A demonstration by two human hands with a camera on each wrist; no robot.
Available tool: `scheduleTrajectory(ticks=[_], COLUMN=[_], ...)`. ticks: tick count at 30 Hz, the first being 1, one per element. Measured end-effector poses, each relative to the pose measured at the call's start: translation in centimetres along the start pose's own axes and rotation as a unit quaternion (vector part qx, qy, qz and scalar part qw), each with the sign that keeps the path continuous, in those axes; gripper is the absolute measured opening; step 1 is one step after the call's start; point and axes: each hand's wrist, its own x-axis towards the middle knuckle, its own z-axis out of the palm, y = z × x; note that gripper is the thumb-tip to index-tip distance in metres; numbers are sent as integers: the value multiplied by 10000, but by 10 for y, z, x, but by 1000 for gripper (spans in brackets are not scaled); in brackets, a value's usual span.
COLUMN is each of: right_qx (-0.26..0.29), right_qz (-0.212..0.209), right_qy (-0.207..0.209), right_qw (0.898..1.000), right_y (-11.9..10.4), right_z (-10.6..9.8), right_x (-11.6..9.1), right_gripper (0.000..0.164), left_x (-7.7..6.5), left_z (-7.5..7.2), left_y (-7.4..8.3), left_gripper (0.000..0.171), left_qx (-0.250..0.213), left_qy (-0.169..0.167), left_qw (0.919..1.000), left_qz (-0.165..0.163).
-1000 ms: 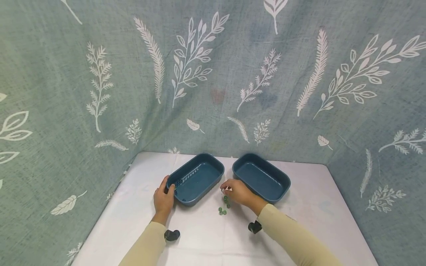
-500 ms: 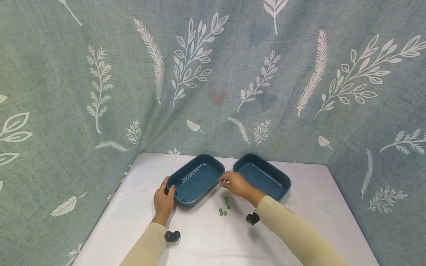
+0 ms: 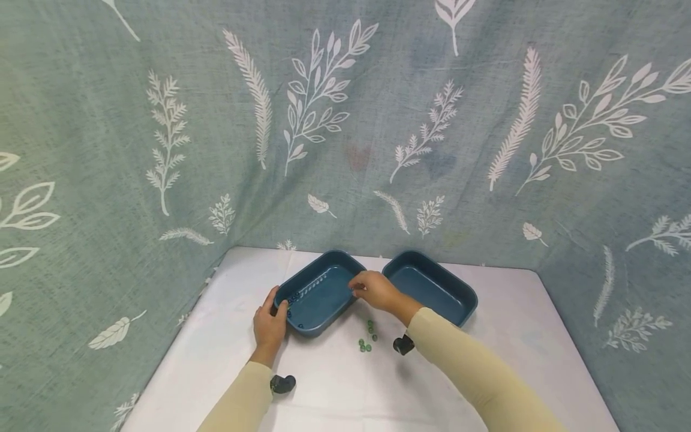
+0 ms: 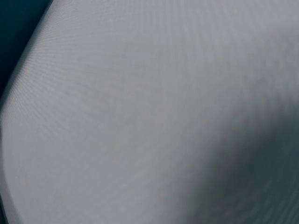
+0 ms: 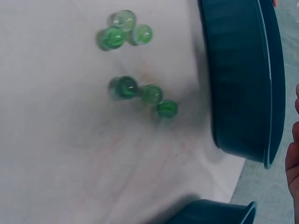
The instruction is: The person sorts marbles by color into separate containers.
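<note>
Probably light and slippery, the green marbles (image 5: 152, 94) on the tabletop (image 3: 335, 390) suit a midline pinch; the left hand (image 3: 270, 327) grips the left tray (image 3: 328, 295); whether the right hand (image 3: 375, 289), fingers curled, holds one is unclear.

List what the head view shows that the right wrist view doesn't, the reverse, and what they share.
Only the head view shows the small dark balls inside the left tray and the tan sleeves. Only the right wrist view shows the green marbles closely enough to see their glassy, see-through look. Both show six green marbles on the white cloth, parts of the left tray and right tray, and the right hand.
</note>
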Motion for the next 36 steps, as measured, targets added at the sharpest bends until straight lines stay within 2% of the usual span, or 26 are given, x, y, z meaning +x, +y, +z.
scheduleTrajectory(ticks=[14, 22, 28, 36], right_qx=[840, 654, 460, 348], right_qz=[660, 705, 917, 923], right_qy=[-151, -149, -264, -373], right_qw=[9942, 9953, 9944, 9944], right_y=[-3, -7, -6, -4], right_z=[14, 21, 29, 38], right_x=[29, 46, 59, 72], right_gripper=[23, 20, 20, 20], left_x=[-5, -6, -6, -3], left_z=[3, 2, 1, -2], left_y=[1, 4, 5, 4], left_gripper=[50, 50, 50, 49], left_qx=[-67, -93, -86, -89], left_qy=[8, 26, -1, 92], left_qw=[9999, 9999, 10000, 9998], left_qz=[89, 71, 39, 168])
